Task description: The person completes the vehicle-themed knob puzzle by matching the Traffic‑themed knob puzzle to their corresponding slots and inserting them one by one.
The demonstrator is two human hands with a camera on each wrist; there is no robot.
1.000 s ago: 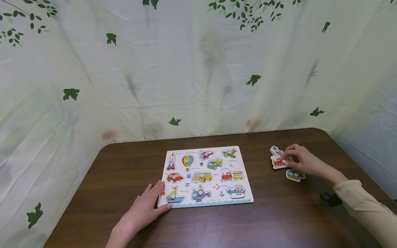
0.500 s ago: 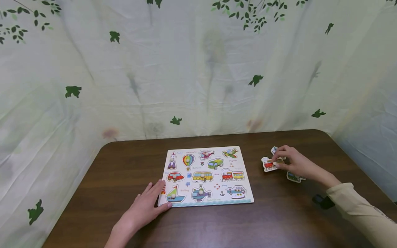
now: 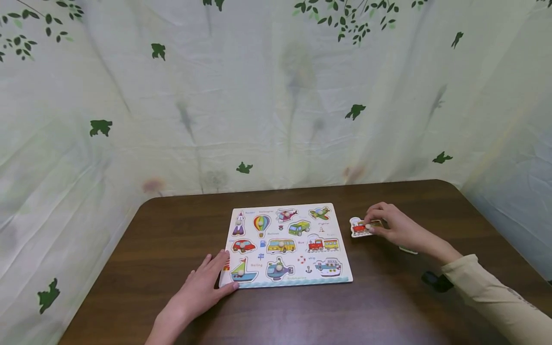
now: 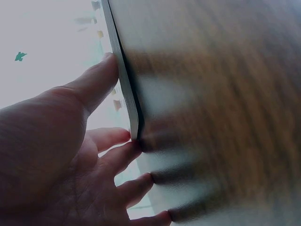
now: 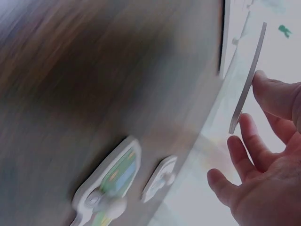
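My right hand (image 3: 394,227) pinches a train puzzle piece (image 3: 359,228), red engine in front, between thumb and fingertips. The right wrist view shows this train piece (image 5: 248,77) edge-on, raised over the table, with the other fingers spread below. Just left of it in the head view lies a white vehicle puzzle board (image 3: 302,270), its train picture (image 3: 322,245) nearest to the piece. My left hand (image 3: 196,292) rests at the board's near left corner, thumb along the front edge, fingers fairly straight by the left edge. In the left wrist view the thumb (image 4: 101,77) touches the board's side (image 4: 123,80).
On the table (image 3: 181,230), a green knobbed piece (image 5: 113,181) and a smaller knobbed piece (image 5: 160,179) lie behind the right hand, mostly hidden in the head view. A dark device (image 3: 437,281) sits under the right wrist. A leaf-patterned curtain (image 3: 267,120) backs the table.
My right hand has carried the train piece leftward from the other loose pieces toward the board's right side. The left hand and the board have stayed in place.
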